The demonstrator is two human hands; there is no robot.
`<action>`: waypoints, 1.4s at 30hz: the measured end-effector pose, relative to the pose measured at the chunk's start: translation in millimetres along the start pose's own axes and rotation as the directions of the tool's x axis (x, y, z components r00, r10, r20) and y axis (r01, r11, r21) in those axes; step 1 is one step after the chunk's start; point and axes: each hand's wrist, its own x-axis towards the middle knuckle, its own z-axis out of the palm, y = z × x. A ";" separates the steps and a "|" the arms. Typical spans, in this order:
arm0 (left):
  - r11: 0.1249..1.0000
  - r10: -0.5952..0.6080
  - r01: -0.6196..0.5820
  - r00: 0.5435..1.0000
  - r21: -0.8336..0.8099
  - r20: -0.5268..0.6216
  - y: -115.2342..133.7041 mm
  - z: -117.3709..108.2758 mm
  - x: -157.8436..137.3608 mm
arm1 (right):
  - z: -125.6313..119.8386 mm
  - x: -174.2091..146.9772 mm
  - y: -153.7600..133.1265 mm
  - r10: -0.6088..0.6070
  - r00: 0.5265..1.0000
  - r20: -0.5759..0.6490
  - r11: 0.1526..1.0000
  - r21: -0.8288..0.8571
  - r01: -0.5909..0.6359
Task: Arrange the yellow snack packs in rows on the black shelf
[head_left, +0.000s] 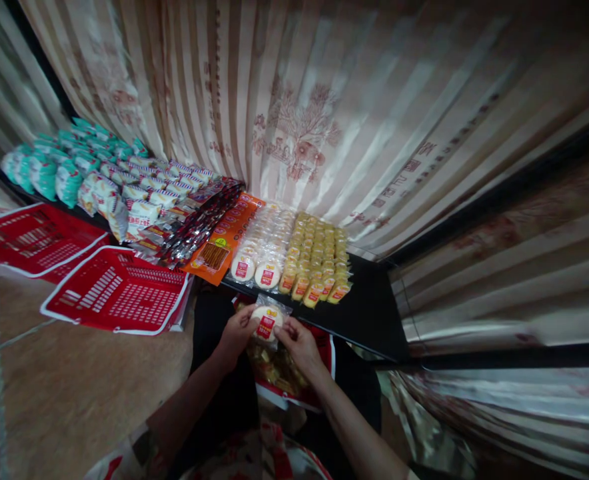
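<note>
A wrapped round white cracker (pixel 266 323) with a red and yellow label is held up at the table's front edge. My left hand (pixel 239 332) grips its clear wrapper from the left, fingers closed. On the opposite side, my right hand (pixel 298 341) pinches the wrapper too. Below both hands, a red basket (pixel 332 360) sits at my lap with gold-looking packets (pixel 274 371) inside, partly hidden by my hands. Just beyond stand two rows of similar wrapped white crackers (pixel 267 274), beside rows of yellow wrapped snacks (pixel 314 267).
The black table (pixel 374 300) runs along a curtain (pixel 299 100). Leftward on it lie orange flat packs (pixel 214 250), dark shiny packets (pixel 199 220), white snack bags (pixel 144 212) and teal bags (pixel 67 180). Two red baskets (pixel 117 290) stand at the left, above a tiled floor (pixel 99 380).
</note>
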 end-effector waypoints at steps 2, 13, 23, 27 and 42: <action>0.988 0.077 -0.065 0.994 0.142 -0.076 -4.6 -2.3 7.0 | 4.2 8.1 1.9 0.017 1.000 -0.002 0.999 0.043 -0.017; 0.575 0.580 -0.290 0.804 0.765 -0.131 -1.3 0.5 30.7 | 26.5 65.4 -4.2 -0.017 0.994 -0.107 1.000 0.020 0.019; 0.418 0.683 -0.326 0.728 0.848 -0.057 -0.7 4.1 54.5 | 36.6 85.9 4.8 -0.097 0.980 -0.175 0.994 -0.074 0.085; 0.414 0.684 -0.302 0.726 0.859 -0.074 -7.3 11.6 67.0 | 31.2 87.1 11.7 -0.114 0.958 -0.262 0.992 -0.077 0.097; 0.339 0.684 -0.294 0.730 0.894 -0.019 -25.9 20.5 93.9 | -19.4 61.4 27.3 -0.567 0.796 -0.214 0.695 -0.643 0.322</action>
